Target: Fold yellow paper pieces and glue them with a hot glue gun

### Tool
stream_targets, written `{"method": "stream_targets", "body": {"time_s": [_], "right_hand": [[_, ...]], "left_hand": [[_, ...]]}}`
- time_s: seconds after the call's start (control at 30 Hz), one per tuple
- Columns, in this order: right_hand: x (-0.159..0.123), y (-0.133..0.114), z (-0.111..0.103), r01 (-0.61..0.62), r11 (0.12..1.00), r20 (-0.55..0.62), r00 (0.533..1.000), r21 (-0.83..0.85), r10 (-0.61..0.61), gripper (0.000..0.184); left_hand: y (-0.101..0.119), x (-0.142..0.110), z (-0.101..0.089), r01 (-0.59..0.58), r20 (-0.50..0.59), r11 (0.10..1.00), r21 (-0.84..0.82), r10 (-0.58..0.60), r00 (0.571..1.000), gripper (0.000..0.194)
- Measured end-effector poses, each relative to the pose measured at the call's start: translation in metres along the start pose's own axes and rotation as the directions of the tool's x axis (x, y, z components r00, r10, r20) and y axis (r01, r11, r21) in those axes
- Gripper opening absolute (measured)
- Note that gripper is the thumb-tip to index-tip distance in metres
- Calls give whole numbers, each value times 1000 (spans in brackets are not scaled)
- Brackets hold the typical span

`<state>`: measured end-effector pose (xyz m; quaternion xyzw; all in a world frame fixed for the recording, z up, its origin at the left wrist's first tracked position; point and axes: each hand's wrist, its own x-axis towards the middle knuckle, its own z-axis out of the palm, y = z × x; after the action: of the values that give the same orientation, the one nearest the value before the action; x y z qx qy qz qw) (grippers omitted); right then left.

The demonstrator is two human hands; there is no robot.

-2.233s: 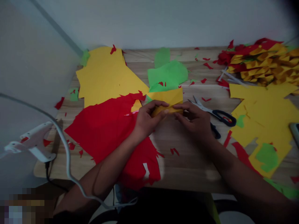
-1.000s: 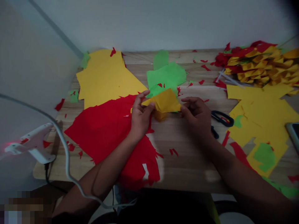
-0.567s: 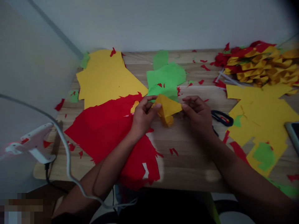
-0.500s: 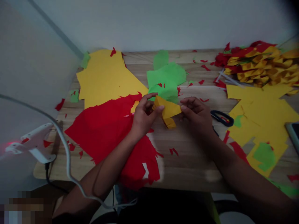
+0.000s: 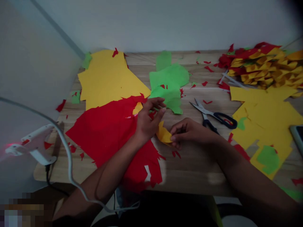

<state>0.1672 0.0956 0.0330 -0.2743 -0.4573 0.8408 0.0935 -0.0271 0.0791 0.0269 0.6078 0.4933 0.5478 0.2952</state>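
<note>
A small curved piece of yellow paper is pinched between the thumb and fingers of my right hand, just above the table. My left hand is beside it, up and to the left, with thumb and fingers parted and no paper seen between them. Under my left wrist lies a large red sheet with ragged edges. Green paper lies beyond my hands. Scissors with dark handles rest open behind my right hand.
A white glue gun with a cable stands at the left edge. Yellow sheets lie back left, more yellow cut paper at right. A heap of folded yellow and red paper sits back right. Red scraps are scattered about.
My right hand has moved down and toward me with the yellow piece. My left hand has let go of it. The scissors, mostly hidden before, now show.
</note>
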Motion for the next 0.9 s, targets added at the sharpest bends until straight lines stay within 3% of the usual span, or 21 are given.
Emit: {"method": "stream_targets", "body": {"time_s": [0.07,0.13,0.23,0.33,0.47,0.6,0.8,0.9], "right_hand": [[1,-1,2,65,994,-106,993,86,-56,17],[2,-2,3,180,968,-274,953,176,-128,24],[2,-4,3,277,937,-394,902,212,-177,33],[0,-5,3,264,943,-373,911,202,-176,29],[0,-3,7,204,944,-290,949,258,-126,25],[1,-2,11,221,915,-315,943,337,-111,23],[0,-1,12,216,922,-292,949,321,-121,24],[1,2,15,264,944,-373,911,198,-176,27]], "left_hand": [[3,0,-4,-138,-53,982,126,146,988,17],[7,0,-8,-267,-70,933,242,291,954,20],[11,-1,-11,-392,42,852,345,404,914,23],[10,-2,-10,-436,160,793,425,408,899,19],[8,-3,-8,-446,184,764,465,410,893,19],[9,-4,-6,-442,219,773,454,385,897,17],[4,-4,-4,-426,169,750,506,398,902,11],[3,-3,-6,-431,169,722,541,409,897,12]]}}
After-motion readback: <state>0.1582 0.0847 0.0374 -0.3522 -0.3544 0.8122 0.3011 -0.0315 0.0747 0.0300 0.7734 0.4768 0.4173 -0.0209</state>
